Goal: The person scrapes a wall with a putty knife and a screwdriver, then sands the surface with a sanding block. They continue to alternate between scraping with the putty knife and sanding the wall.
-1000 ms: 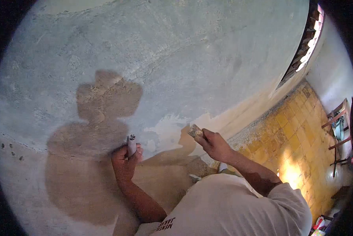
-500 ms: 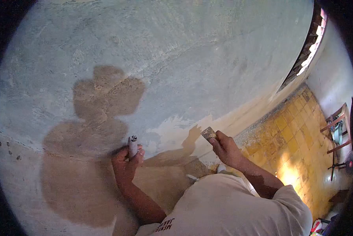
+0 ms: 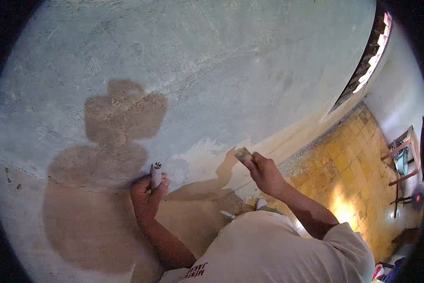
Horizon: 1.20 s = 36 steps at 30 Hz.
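Observation:
My left hand (image 3: 147, 195) is closed around a short whitish cylinder (image 3: 156, 176) with a dark, coil-like end pointing up, close to the wall. Out to the right, my right hand (image 3: 267, 175) grips a scraper (image 3: 243, 154), a small flat rectangular piece with a worn, stained face; its handle is hidden in the fist. The scraper's edge is right at the patchy wall (image 3: 193, 113), beside a pale, freshly coated-looking patch (image 3: 200, 152). My shadow falls across the wall's left part.
Yellow tiled floor (image 3: 334, 165) runs along the wall's foot at right. A wooden chair (image 3: 405, 155) with cloth on it stands at the far right, near a fan-like object (image 3: 416, 198). A slatted opening (image 3: 365, 66) cuts the wall at upper right.
My right hand and the scraper have moved slightly left and up, the scraper tilting more edge-on. The left hand has shifted a little left along with the view.

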{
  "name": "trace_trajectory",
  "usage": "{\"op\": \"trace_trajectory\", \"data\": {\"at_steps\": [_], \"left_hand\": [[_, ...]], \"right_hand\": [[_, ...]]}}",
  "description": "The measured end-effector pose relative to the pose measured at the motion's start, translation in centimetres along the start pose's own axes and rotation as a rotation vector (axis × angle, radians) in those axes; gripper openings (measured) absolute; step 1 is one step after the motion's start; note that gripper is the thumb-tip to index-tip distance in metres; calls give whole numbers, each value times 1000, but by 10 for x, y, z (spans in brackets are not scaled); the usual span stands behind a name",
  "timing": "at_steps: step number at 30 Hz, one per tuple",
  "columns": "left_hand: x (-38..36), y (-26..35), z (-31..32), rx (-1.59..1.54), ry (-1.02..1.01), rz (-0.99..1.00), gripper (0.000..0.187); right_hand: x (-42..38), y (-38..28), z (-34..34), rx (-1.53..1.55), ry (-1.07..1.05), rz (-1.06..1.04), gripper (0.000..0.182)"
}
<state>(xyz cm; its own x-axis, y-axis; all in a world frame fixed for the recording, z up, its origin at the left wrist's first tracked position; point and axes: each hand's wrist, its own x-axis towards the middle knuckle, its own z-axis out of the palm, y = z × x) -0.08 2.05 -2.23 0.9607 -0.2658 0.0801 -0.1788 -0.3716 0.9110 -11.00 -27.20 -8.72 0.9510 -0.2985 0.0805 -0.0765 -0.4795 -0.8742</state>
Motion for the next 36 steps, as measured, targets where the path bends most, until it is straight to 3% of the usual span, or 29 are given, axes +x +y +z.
{"op": "trace_trajectory", "data": {"at_steps": [1,7,9,17,22,26,28,36], "left_hand": [[-1,0,0,3,-3,-2,22],[1,0,0,84,-5,27,20],[3,-6,1,-50,6,87,19],[4,2,1,-11,-1,20,17],[2,1,1,-20,-1,12,18],[3,-1,1,-43,0,36,18],[1,-1,1,-30,-4,45,18],[0,1,3,-71,5,53,17]], "right_hand": [[5,-2,4,4,21,-71,27],[6,-15,2,28,31,-35,28],[-12,-6,-1,4,17,-24,28],[22,-15,13,20,11,-108,32],[-17,-1,11,11,-107,44,35],[-5,0,15,-4,-67,39,35],[20,-25,14,6,-2,-74,35],[-17,9,40,114,-47,31,34]]}}
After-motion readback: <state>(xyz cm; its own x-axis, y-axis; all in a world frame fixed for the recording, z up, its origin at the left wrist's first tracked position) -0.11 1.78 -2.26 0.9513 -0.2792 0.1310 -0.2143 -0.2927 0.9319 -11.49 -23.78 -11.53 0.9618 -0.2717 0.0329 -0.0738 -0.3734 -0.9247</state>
